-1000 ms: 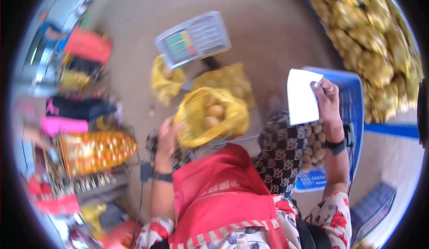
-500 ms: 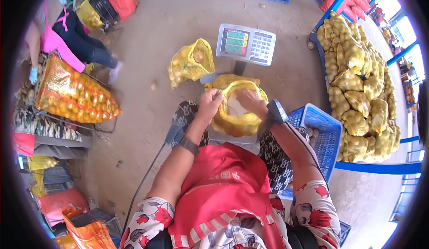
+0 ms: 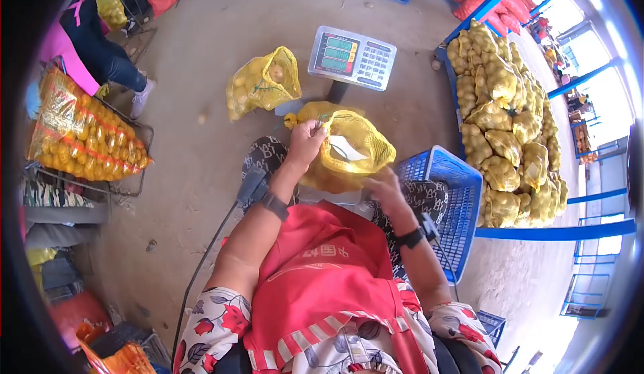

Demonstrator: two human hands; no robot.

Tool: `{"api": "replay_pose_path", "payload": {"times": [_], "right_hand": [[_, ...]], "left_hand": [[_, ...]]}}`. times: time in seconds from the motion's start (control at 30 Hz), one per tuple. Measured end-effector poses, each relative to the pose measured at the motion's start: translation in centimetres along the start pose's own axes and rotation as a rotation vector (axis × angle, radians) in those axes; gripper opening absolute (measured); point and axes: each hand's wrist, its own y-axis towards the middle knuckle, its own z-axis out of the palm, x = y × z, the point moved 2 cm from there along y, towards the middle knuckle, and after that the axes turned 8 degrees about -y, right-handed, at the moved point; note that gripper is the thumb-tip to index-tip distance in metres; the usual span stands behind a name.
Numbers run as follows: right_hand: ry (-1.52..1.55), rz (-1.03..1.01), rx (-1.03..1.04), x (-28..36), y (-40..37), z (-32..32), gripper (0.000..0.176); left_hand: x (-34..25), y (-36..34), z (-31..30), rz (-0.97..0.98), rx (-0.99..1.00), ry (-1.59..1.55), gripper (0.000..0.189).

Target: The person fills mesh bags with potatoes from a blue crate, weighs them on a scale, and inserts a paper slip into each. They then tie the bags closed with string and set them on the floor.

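Note:
A yellow mesh bag (image 3: 377, 151) stands with its mouth up in front of me, and a white sheet (image 3: 349, 147) lies inside its opening. My left hand (image 3: 306, 144) is closed on the left edge of the bag's rim, where a dark green string shows. Outside the bag, at its lower right, is my right hand (image 3: 388, 191), slightly blurred, its fingers apart and holding nothing visible. Directly behind lies another yellow mesh bag (image 3: 314, 111), partly hidden. A scale's display and keypad (image 3: 352, 57) rise beyond it.
To the left of the scale sits an open mesh bag of potatoes (image 3: 258, 87). A blue crate (image 3: 463, 203) stands by my right knee. Filled sacks (image 3: 503, 119) are piled on a blue rack at right. A person (image 3: 100, 45) stands beside a loaded cart (image 3: 87, 132) at left.
My right hand has come out of the bag's mouth and moved down to its lower right side. The left hand keeps the rim. The whole view has shifted slightly.

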Motion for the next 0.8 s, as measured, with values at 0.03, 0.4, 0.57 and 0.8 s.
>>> {"api": "replay_pose_path", "payload": {"times": [0.03,0.4,0.57,0.8], "right_hand": [[0.136,0.002,0.055,0.0,0.0,1.1,0.035],[-0.216,-0.543,-0.090,18.4,-5.2,-4.5,0.029],[-0.519,-1.030,0.004,21.7,-4.7,-3.8,0.023],[-0.314,-0.854,-0.279,14.8,1.1,-5.7,0.020]], "left_hand": [[-0.1,-0.1,0.0,0.008,0.008,0.006,0.008],[-5.2,-3.1,2.7,0.550,0.078,0.519,0.049],[-6.5,-3.8,8.3,0.859,0.240,0.643,0.042],[-8.4,5.0,6.8,-0.080,-0.027,-0.622,0.027]]}}
